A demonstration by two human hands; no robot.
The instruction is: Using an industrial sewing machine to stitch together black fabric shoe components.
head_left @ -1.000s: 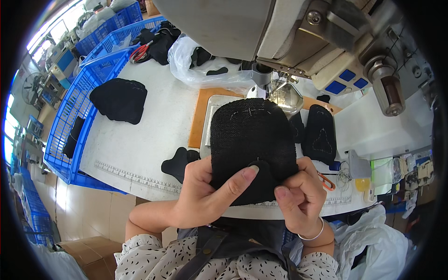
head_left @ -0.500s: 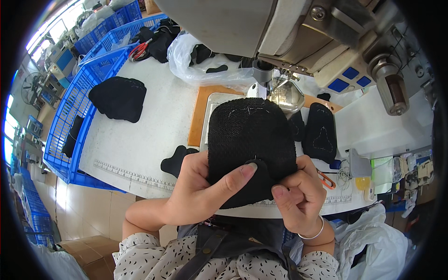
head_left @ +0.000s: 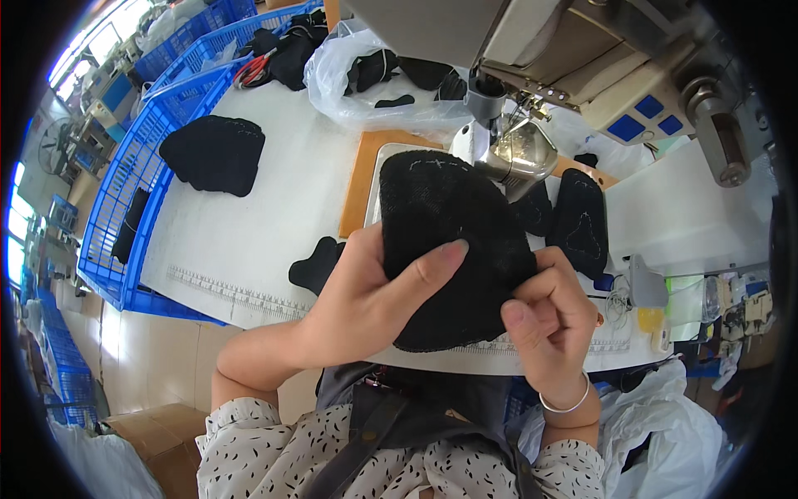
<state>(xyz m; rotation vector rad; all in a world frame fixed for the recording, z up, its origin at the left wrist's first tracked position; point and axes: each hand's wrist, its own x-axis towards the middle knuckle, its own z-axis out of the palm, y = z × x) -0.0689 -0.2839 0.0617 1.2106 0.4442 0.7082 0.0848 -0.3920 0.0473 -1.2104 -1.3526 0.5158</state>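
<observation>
A black fabric piece [head_left: 449,303] with rounded corners and light stitch marks along its top is held up before the sewing machine [head_left: 432,29]. My left hand [head_left: 374,295] grips its left side, thumb pressed flat on the front and fingers hidden behind. At the right edge my right hand [head_left: 553,312] pinches the cloth between thumb and curled fingers. Whether a smaller piece lies under my left thumb I cannot make out. Just behind the cloth is the machine's needle area [head_left: 519,150]. A small black cut piece [head_left: 314,264] lies left of my left hand.
Blue plastic baskets [head_left: 116,241] line the table's left side. A black fabric piece [head_left: 218,154], red-handled scissors [head_left: 253,68] and a clear bag [head_left: 328,79] of black pieces lie on the table. More stitched black pieces [head_left: 579,220] lie right of the needle. A ruler strip [head_left: 237,291] runs along the front edge.
The black fabric piece has tilted and bent, its right side turning downward. My right hand has moved right and slightly up with its edge. My left thumb stays on the front. The view has shifted slightly.
</observation>
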